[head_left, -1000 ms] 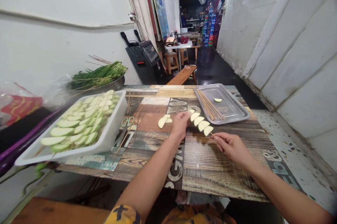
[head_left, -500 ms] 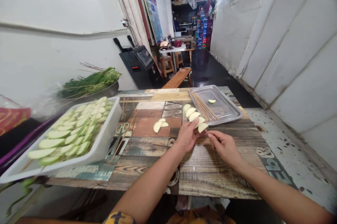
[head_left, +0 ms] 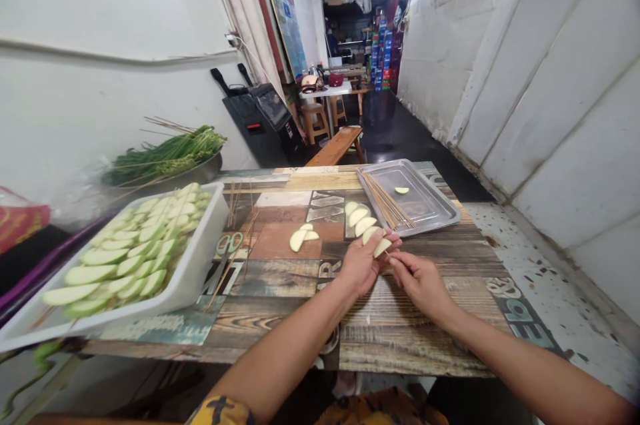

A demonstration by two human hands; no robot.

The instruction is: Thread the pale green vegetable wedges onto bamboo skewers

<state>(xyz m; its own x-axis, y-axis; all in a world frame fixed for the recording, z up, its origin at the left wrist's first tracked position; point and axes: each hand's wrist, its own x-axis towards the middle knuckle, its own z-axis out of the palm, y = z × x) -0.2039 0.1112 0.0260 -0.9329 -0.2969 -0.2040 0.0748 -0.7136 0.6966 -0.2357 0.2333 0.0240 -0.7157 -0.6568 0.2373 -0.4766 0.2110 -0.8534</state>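
A skewer threaded with several half-moon vegetable slices (head_left: 359,216), pale with thin green skin, lies between my hands over the table. My left hand (head_left: 363,263) is closed around its near slices, with fingertips showing past the last one. Just to the right, my right hand (head_left: 419,280) pinches the near end of the thin wooden skewer (head_left: 388,254). Most of the skewer is hidden by the slices and fingers. Beyond my hands, a metal tray (head_left: 435,210) holds a bundle of bare skewers (head_left: 386,202) and one loose slice (head_left: 401,190).
Loose slices (head_left: 299,238) lie mid-table. At left stands a white tub (head_left: 200,258) heaped with skewered slices (head_left: 130,255); scissors (head_left: 227,245) and loose skewers (head_left: 234,205) are beside it. Behind is a bowl (head_left: 210,168) of skewered greens (head_left: 170,152). A wooden bench (head_left: 335,145) stands beyond the table.
My left hand has slid nearer along the row toward my right hand, its fingers now around the nearest slices. My right hand has shifted slightly left. The view has moved a little.
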